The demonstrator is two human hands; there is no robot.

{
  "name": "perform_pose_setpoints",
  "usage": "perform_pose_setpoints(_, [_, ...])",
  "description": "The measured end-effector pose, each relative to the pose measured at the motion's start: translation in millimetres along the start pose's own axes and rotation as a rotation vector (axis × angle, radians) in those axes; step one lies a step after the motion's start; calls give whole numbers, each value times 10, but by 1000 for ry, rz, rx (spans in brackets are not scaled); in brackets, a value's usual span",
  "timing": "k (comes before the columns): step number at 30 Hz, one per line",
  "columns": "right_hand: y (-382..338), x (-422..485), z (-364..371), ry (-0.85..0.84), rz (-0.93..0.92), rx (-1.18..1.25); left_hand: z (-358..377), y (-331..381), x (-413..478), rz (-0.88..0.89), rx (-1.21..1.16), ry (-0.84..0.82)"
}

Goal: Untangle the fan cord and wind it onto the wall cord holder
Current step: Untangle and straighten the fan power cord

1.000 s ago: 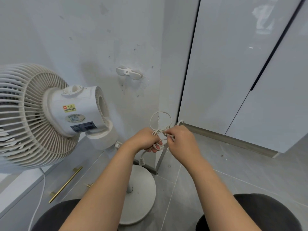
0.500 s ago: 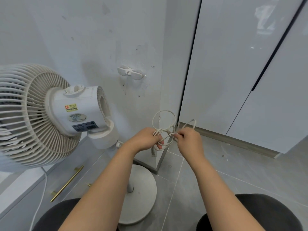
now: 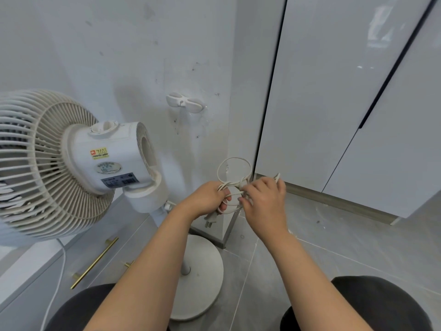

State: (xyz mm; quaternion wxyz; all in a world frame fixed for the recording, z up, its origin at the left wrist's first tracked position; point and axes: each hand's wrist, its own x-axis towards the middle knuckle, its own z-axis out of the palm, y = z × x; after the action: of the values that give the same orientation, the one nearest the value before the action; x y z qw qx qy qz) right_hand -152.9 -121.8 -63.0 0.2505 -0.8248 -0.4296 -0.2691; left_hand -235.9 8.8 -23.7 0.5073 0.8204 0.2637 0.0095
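Cord (image 3: pixel 235 161) tangle gripped by left hand (image 3: pixel 207 199) and right hand (image 3: pixel 267 201), below empty wall holder (image 3: pixel 185 105).

Pale, glossy corner of a room, seen from my headset feed.

Ahead of me stands a white plastered wall (image 3: pixel 107 44), scuffed with small dark marks, ending at a corner where tall glossy white cabinet doors (image 3: pixel 322 91) run off to the right, split by thin dark gaps. Soft daylight reflects in their upper panels. Under them I see a dull metal kick strip (image 3: pixel 334 199). The floor is large grey stone-look tiles (image 3: pixel 358 247) with pale grout lines. On the near left sits a low white drawer unit (image 3: pixel 28 271) with slim brass bar handles (image 3: pixel 95 261).
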Motion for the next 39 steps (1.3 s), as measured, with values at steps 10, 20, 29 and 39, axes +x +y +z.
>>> perform_pose_setpoints(10, [-15,-22,39,76,229,51,-34,31,-22,-32,-117,25])
perform_pose_setpoints(20, [83,154,-123,-18,653,585,-25,-6,-20,-71,-130,37])
perform_pose_setpoints(29, [5,177,-89,-30,514,427,-32,35,-17,-66,-251,79])
perform_pose_setpoints(39, [73,258,-105,30,555,631,-211,75,-39,-113,-569,123])
